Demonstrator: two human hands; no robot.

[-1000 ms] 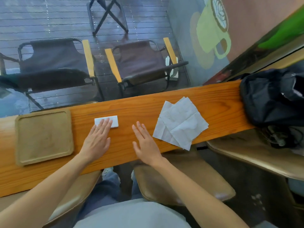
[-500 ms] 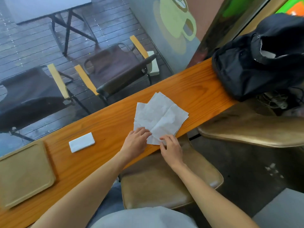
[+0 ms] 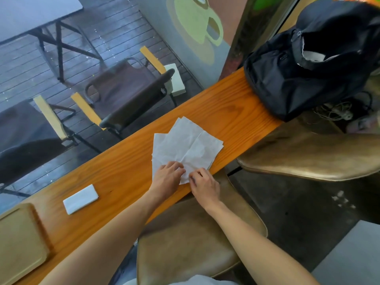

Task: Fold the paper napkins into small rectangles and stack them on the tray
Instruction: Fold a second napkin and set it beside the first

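Hands (image 3: 167, 177) seemingly pinch crinkled napkins (image 3: 186, 144).

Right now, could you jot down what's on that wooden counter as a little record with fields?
counter: long orange wooden counter along a window
unfolded napkins: loose overlapping white pile near the middle
folded napkin: one small white rectangle lying on the counter, not on the tray
tray: tan tray at the left end, nothing visible on it
left hand: fingers curled on the pile's near edge
right hand: pinching the same edge
bag: black backpack at the right end
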